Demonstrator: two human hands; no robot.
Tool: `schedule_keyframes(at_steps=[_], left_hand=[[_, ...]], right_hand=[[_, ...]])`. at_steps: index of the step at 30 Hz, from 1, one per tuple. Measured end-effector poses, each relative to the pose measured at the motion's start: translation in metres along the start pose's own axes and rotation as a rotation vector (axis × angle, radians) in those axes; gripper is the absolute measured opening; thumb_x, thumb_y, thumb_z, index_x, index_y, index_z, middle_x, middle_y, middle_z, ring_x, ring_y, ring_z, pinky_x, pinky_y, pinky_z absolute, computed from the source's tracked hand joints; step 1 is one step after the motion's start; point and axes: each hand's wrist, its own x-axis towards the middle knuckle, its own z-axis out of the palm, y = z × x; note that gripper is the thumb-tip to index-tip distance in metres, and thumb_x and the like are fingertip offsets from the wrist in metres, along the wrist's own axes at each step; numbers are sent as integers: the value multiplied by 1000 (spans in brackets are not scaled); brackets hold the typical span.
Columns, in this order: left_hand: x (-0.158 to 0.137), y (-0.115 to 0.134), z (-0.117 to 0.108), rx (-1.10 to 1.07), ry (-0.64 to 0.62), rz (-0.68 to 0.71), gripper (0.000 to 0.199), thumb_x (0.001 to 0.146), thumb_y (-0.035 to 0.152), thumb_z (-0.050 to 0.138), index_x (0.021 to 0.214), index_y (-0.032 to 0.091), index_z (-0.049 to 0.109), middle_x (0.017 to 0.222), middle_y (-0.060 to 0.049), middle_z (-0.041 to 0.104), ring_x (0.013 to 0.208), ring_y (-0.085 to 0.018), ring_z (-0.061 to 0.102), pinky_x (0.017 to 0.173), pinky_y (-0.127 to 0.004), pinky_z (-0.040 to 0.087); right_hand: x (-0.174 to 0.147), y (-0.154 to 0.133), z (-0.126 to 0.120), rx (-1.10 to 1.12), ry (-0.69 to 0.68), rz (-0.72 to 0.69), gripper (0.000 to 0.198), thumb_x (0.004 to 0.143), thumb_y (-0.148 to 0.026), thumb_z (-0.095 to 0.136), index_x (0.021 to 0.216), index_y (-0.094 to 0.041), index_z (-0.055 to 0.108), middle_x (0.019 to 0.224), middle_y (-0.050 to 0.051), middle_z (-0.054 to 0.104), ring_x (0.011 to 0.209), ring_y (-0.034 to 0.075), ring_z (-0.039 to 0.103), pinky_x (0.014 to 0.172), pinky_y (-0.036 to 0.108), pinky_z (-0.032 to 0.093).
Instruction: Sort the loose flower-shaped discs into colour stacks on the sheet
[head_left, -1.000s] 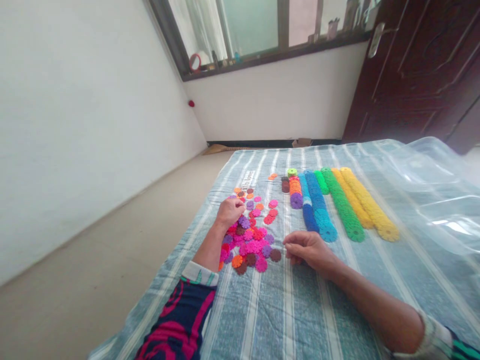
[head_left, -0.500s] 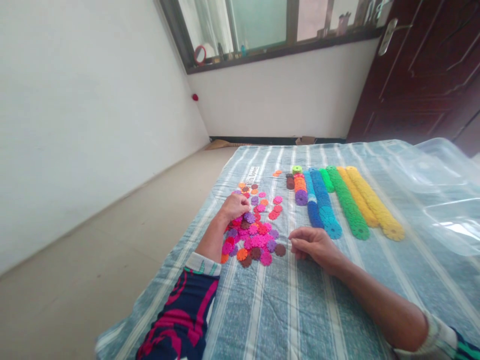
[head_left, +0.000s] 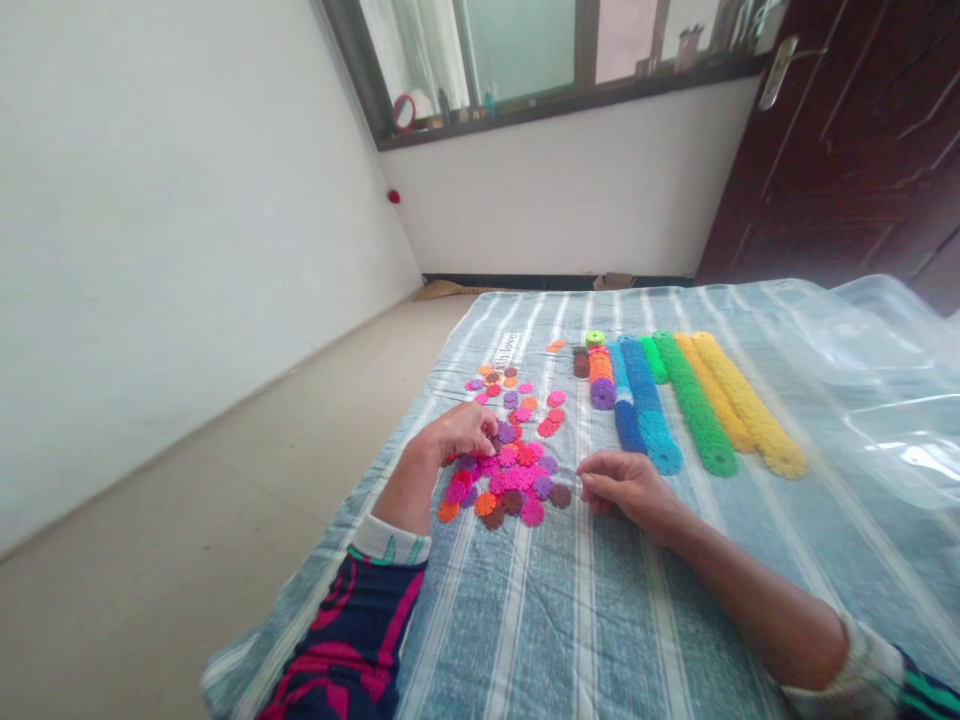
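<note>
Over a loose pile of plastic notched disc pieces (head_left: 517,478) in pink, purple, red, orange and brown, my left hand (head_left: 463,430) reaches in with thumb and fingers pinched. A purple disc (head_left: 506,432) lies right beside its fingertips, with a bit of brown under them; what the pinch holds is too small to tell. My right hand (head_left: 630,492) rests on the cloth just right of the pile, near a brown disc (head_left: 560,496). Its fingertips are pressed together, and anything between them is hidden.
Rows of overlapped discs lie at right: yellow (head_left: 754,405), green (head_left: 694,415), blue (head_left: 645,405), and a shorter orange-and-purple one (head_left: 601,375). Two clear plastic containers (head_left: 911,450) stand at the far right. A striped cloth (head_left: 540,620) covers the surface, whose left edge drops to the floor.
My left hand has shifted slightly down and towards me across the pile, uncovering discs at its far end. My right hand has stayed nearly in place.
</note>
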Motion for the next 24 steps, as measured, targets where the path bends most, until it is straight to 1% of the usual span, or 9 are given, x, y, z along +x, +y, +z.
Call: schedule_keyframes(at_steps=[5, 11, 14, 19, 21, 24], left_hand=[[-1, 4, 0, 55, 6, -16, 5, 49, 17, 67, 54, 18, 65, 48, 4, 53, 49, -12, 46, 48, -25, 29], [0, -5, -4, -36, 23, 47, 11, 50, 25, 70, 50, 18, 61, 46, 4, 50, 48, -11, 43, 47, -24, 27], [0, -7, -7, -46, 25, 37, 10, 52, 27, 67, 51, 18, 63, 47, 3, 51, 49, -11, 44, 48, -24, 28], [-1, 1, -13, -110, 23, 29, 11, 55, 28, 64, 53, 17, 65, 48, 3, 53, 51, -11, 45, 51, -23, 32], [0, 4, -15, -110, 31, 26, 11, 55, 28, 63, 51, 17, 63, 47, 4, 51, 51, -11, 44, 51, -23, 32], [6, 8, -17, -86, 46, 14, 11, 55, 28, 62, 52, 18, 63, 49, 4, 53, 52, -12, 46, 53, -23, 34]], right_hand=[[0, 1, -1, -9, 2, 13, 35, 73, -52, 70, 85, -19, 66, 63, -1, 64, 53, 12, 57, 53, 25, 46], [3, 3, -1, -15, 4, 15, 31, 73, -49, 69, 84, -20, 67, 65, -1, 66, 54, 12, 58, 53, 24, 46], [5, 3, 0, -1, 5, 8, 28, 73, -47, 69, 82, -20, 67, 64, -2, 66, 53, 11, 58, 52, 23, 46], [7, 3, 1, 0, -15, 13, 26, 74, -45, 69, 82, -21, 68, 64, -2, 66, 54, 12, 58, 52, 23, 46], [7, 3, 1, 10, -21, 19, 26, 74, -45, 69, 83, -21, 68, 64, -2, 66, 54, 12, 59, 52, 23, 45], [8, 3, 2, 26, -23, 26, 26, 73, -45, 70, 82, -21, 68, 64, -2, 65, 54, 12, 59, 51, 23, 45]])
